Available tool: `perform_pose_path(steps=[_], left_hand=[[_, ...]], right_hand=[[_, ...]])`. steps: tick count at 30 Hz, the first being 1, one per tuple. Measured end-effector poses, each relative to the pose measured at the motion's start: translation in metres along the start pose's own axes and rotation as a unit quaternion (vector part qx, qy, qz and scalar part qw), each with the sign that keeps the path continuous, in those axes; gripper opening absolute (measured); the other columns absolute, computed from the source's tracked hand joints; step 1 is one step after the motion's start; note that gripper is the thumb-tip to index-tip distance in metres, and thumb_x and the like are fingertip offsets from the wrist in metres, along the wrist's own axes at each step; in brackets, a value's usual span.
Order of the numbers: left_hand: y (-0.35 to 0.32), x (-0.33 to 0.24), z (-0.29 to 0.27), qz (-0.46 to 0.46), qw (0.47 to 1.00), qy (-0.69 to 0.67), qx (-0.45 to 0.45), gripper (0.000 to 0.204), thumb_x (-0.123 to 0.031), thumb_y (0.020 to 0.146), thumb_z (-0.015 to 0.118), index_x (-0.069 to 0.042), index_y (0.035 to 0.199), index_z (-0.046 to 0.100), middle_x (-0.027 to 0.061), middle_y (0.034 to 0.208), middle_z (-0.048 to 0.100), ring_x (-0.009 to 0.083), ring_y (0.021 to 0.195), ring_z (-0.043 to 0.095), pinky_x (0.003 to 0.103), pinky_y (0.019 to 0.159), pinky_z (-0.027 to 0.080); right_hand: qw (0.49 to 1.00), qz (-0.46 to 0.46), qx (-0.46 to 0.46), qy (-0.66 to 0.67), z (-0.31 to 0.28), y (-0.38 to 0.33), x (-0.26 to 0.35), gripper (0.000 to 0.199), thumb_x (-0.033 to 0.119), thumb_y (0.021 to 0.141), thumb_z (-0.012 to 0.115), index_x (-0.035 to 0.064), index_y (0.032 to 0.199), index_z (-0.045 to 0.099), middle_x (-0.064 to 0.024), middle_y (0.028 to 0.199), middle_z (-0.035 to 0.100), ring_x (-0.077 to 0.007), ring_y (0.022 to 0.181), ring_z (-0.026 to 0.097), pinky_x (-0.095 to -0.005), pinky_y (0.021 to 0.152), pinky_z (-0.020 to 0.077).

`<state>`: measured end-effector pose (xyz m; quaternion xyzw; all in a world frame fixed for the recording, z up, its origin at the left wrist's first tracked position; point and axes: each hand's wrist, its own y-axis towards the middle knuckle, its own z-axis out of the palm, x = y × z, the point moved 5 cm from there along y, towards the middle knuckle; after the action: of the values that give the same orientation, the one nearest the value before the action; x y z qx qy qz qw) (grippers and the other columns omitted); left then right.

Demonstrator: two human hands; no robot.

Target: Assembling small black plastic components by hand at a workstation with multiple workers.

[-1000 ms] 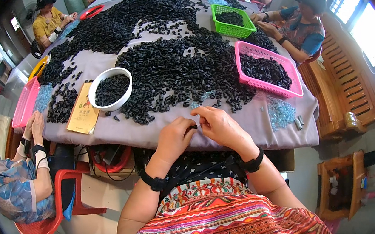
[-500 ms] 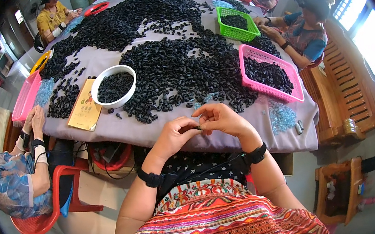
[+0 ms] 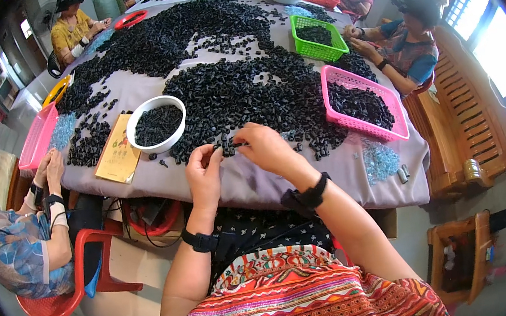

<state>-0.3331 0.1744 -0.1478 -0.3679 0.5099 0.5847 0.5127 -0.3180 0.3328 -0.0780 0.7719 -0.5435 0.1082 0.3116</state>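
Countless small black tubular plastic parts (image 3: 214, 93) lie heaped over the cloth-covered table before me. My left hand (image 3: 206, 174) is at the heap's near edge, thumb and forefinger pinched together. What sits between those fingertips blends into the black parts behind, so I cannot make it out. A short way to its right, my right hand (image 3: 270, 151) reaches over the near parts, fingers bent toward the left hand. Its fingertips are closed in among the black parts, and any piece in them is too small to tell. The two hands are apart.
A white bowl (image 3: 159, 142) of black pieces stands left, beside a yellow booklet (image 3: 117, 158). At right are a pink basket (image 3: 399, 117), a green basket (image 3: 323, 51) and small clear bluish pieces (image 3: 382, 162). Co-workers sit along both sides; a red chair (image 3: 84, 264) stands at left.
Both hands were together over the table edge, fingertips meeting at a small dark piece. They have parted and moved forward and left to the heap.
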Motion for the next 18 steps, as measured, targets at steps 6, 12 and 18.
perform_pose_path(steps=[6,12,18], left_hand=[[0.0,0.003,-0.007,-0.01,0.999,0.023,-0.046,0.014,-0.01,0.093,0.068,-0.001,0.102,0.063,0.0005,0.088,0.065,0.0065,0.076,0.061,0.022,0.069,0.05],[0.001,0.013,-0.009,-0.001,0.997,0.046,-0.055,0.017,-0.012,0.09,0.071,-0.001,0.102,0.064,0.0018,0.091,0.066,0.0086,0.081,0.06,0.024,0.075,0.049],[0.002,0.018,-0.01,0.004,0.997,0.05,-0.056,0.016,-0.011,0.091,0.07,-0.001,0.102,0.063,0.001,0.09,0.065,0.0081,0.08,0.06,0.023,0.072,0.049]], right_hand=[[0.996,-0.008,0.063,-0.067,0.044,0.022,-0.001,0.008,0.005,0.078,0.066,0.0051,0.086,0.065,-0.0145,0.094,0.062,-0.0375,0.085,0.064,-0.0452,0.074,0.0529],[0.997,0.014,0.067,-0.045,0.019,0.004,-0.023,0.011,0.005,0.075,0.067,0.0045,0.087,0.066,-0.0154,0.09,0.063,-0.037,0.087,0.063,-0.0453,0.078,0.0512],[0.999,0.039,-0.003,-0.009,-0.008,0.009,-0.029,0.014,0.006,0.078,0.064,0.0044,0.092,0.068,-0.0162,0.088,0.067,-0.0374,0.088,0.065,-0.045,0.079,0.052]])
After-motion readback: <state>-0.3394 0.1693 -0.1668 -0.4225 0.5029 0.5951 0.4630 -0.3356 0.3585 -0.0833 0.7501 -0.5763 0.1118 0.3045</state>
